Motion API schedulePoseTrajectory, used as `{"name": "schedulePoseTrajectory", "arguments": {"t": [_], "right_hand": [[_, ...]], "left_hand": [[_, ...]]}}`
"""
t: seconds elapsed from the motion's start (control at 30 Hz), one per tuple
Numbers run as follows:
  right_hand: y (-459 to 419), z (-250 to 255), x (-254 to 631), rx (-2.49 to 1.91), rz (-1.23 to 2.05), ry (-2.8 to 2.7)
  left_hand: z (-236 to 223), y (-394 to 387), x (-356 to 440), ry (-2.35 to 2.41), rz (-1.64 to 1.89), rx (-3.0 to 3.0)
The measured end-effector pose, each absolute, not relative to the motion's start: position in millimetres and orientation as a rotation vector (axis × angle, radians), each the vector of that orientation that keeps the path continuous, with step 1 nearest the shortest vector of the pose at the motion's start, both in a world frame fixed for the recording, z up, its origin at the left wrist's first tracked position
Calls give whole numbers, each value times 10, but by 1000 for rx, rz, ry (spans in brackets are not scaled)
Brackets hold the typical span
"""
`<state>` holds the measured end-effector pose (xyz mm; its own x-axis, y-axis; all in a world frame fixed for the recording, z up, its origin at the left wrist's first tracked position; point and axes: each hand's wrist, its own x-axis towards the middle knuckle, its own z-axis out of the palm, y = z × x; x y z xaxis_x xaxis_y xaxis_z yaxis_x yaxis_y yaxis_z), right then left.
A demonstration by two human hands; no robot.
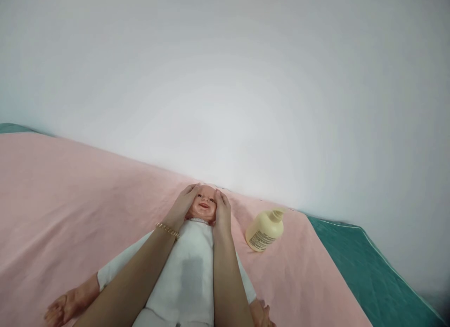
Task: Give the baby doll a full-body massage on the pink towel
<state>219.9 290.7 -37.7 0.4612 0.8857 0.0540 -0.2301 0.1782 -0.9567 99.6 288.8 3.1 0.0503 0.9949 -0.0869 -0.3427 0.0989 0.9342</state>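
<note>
A baby doll (190,252) in a white outfit lies on its back, its arms spread out to both sides. My left hand (184,202) rests against one side of the doll's head (204,206), fingers stretched along the temple. Against the opposite side lies my right hand (222,209), also with fingers extended flat and pointing up past the eye. The doll's smiling face shows between my palms; its ears are covered. A gold-coloured bracelet (168,230) circles my left wrist. My forearms pass over the doll's body.
A pale yellow pump bottle (264,231) stands to the right of the doll's head. Pink cloth (87,195) spreads beneath everything, with a green quilted surface (365,266) showing at the right. A white wall (225,83) rises directly behind the doll's head.
</note>
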Motion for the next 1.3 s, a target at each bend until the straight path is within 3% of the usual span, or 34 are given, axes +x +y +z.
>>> {"name": "schedulePoseTrajectory", "arguments": {"t": [1.3], "right_hand": [[2810, -281, 2165, -1202, 877, -759]], "left_hand": [[132, 2787, 939, 981, 1181, 882]]}}
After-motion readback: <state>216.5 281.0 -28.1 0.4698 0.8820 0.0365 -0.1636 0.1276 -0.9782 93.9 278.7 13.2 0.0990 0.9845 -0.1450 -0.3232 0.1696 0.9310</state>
